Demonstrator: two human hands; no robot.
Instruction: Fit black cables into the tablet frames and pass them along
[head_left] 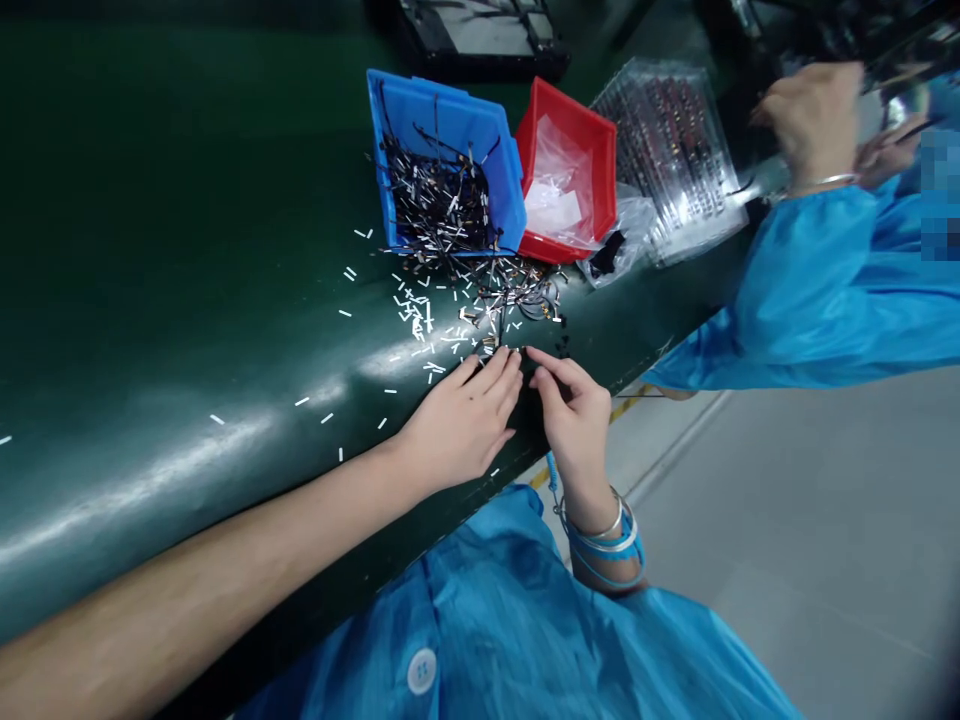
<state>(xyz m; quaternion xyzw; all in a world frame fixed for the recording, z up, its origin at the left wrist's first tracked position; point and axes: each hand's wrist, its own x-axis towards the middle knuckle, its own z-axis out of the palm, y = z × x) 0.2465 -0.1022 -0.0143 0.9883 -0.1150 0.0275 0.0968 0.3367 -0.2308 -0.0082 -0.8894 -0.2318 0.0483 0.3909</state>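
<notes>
My left hand point(461, 420) rests on the dark green table point(150, 250) near its front edge, fingers held together with the tips pinched on a small dark part. My right hand point(574, 420) faces it, fingertips pinched together close to the left fingertips; what they grip is too small to name. Just beyond both hands lies a scatter of small parts point(480, 300), thin dark cables with metal ends and white slips. Behind it stands a blue bin point(420, 110) full of the same dark parts.
A red bin point(600, 150) holding clear plastic bags sits right of the blue bin. A clear blister tray point(667, 150) of components lies further right. A co-worker's blue sleeve point(825, 290) and hand point(814, 120) are at the right. A dark tray point(480, 35) sits at the back.
</notes>
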